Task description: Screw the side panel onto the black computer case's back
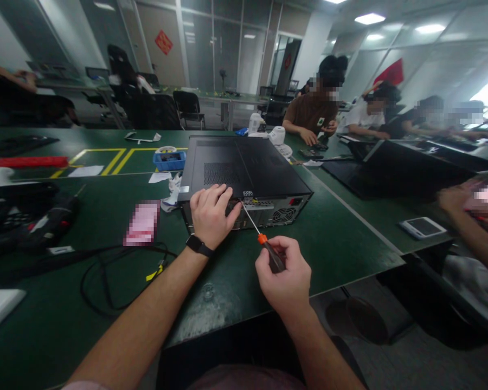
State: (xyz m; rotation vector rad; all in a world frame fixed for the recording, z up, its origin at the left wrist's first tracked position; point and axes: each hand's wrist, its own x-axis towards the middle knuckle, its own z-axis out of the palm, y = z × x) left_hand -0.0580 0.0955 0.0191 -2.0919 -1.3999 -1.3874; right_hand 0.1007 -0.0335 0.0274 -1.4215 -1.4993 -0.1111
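A black computer case point(268, 165) lies on its side on the green table, its rear panel with a round fan grille point(283, 215) facing me. My right hand point(287, 273) is closed round the dark handle of a screwdriver point(262, 238) with an orange collar. Its thin shaft points up and left, and the tip meets the case's rear edge near my left thumb. Across that same edge rests my left hand point(213, 214), fingers lying on the top panel and thumb reaching down the rear. Whether the left fingers pinch anything cannot be made out.
Left of the case stand a blue bin point(169, 161) and crumpled plastic point(174, 187). Black cables point(106, 276) loop near my left forearm, beside a pink blurred item point(143, 223). A phone point(423, 227) lies at right. Co-workers sit across and beside the table, one close at right.
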